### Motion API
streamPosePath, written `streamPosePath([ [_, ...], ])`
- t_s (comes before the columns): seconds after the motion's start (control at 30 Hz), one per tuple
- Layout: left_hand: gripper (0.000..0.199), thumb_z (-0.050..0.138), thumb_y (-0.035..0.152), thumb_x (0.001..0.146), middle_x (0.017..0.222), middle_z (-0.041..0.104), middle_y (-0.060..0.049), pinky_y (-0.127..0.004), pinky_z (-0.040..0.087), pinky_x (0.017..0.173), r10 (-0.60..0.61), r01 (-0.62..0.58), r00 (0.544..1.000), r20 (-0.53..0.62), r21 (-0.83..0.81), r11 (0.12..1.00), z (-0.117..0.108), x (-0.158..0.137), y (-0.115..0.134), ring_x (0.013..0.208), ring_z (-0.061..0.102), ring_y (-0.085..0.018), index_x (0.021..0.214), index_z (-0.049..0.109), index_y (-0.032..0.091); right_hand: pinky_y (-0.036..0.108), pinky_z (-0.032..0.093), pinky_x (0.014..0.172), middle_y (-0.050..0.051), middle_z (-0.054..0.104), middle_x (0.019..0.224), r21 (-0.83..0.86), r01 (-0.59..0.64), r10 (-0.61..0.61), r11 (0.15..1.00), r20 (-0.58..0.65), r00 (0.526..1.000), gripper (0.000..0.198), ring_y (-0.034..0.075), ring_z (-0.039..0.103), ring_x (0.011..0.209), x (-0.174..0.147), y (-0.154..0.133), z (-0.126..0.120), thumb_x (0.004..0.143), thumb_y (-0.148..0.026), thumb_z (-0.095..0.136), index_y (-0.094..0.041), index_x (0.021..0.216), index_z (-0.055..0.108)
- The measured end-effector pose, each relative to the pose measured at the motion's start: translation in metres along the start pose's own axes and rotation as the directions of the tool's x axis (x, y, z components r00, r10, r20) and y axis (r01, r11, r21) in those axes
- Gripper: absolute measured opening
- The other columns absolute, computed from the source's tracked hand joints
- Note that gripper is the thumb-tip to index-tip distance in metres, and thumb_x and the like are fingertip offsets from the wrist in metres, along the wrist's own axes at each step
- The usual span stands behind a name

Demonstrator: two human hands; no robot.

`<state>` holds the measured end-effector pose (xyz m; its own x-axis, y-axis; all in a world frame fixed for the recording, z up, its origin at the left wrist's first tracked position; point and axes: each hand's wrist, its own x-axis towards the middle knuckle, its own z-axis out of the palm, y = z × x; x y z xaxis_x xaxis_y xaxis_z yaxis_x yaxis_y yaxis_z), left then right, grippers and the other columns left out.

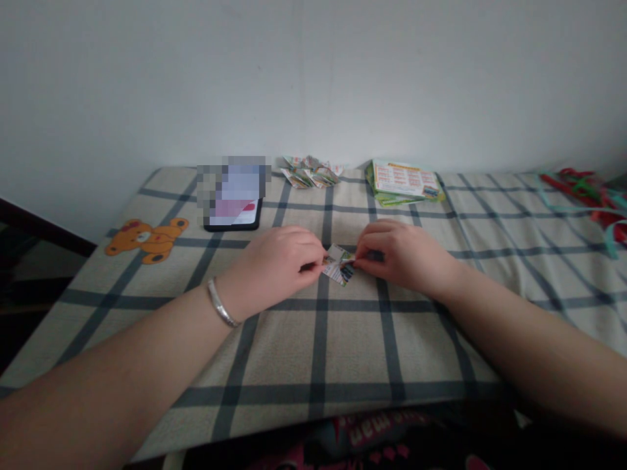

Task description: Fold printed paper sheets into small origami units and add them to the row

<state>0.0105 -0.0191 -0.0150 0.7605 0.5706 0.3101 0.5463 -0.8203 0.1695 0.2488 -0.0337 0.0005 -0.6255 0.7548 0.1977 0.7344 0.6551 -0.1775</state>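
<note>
A small folded piece of printed paper (337,264) is held just above the checked tablecloth, pinched from both sides. My left hand (289,258), with a silver bracelet (222,303) at its wrist, grips the left corner between thumb and fingers. On the opposite corner, my right hand (396,251) is closed in a similar pinch. The paper looks like a small square with white and coloured printed faces; its fold details are too small to make out. Several folded paper pieces (311,172) lie beyond it near the wall.
A phone (238,202), its screen partly blurred out, lies at the back left beside an orange bear figure (147,240). Printed leaflets (405,181) are stacked at the back right. Red, green and teal ribbons (592,196) lie at the far right. A wall (313,78) borders the table (274,365).
</note>
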Motion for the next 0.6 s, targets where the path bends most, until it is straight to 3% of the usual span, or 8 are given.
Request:
streamPosePath([
  [0.2,0.015,0.057,0.022,0.088,0.086,0.067,-0.004,-0.036,0.049,0.083,-0.031,0.031,0.999,0.01,-0.022,0.999,0.0,-0.0007,0.0015,0.089,0.061,-0.019,0.076,0.065,0.016,0.027,0.037,0.062,0.003,0.063,0.085,0.057,-0.134,0.132,0.989,0.05,0.99,0.012,0.014,0.056,0.072,0.003,-0.0007,0.0038,0.087,-0.026,0.06,-0.02,0.082,0.069],
  [0.4,0.011,0.061,0.017,0.083,0.085,0.065,-0.003,-0.038,0.047,0.089,-0.073,0.067,0.996,-0.057,-0.109,0.992,0.0057,-0.0014,-0.0022,0.095,0.06,-0.02,0.072,0.06,0.016,0.026,0.029,0.052,-0.002,0.061,0.067,0.12,-0.251,0.231,0.96,0.162,0.959,0.016,0.011,0.048,0.058,0.0093,0.0021,0.0049,0.085,-0.031,0.058,-0.021,0.075,0.067],
  [0.6,0.014,0.063,0.017,0.083,0.087,0.066,-0.002,-0.036,0.047,0.089,-0.042,0.028,0.996,-0.084,-0.156,0.987,0.0071,0.0006,-0.0053,0.094,0.06,-0.019,0.07,0.058,0.016,0.026,0.032,0.053,-0.001,0.059,0.067,0.157,-0.225,0.212,0.962,0.099,0.972,0.016,0.011,0.049,0.059,0.0069,0.0022,0.0051,0.084,-0.031,0.059,-0.019,0.075,0.065],
])
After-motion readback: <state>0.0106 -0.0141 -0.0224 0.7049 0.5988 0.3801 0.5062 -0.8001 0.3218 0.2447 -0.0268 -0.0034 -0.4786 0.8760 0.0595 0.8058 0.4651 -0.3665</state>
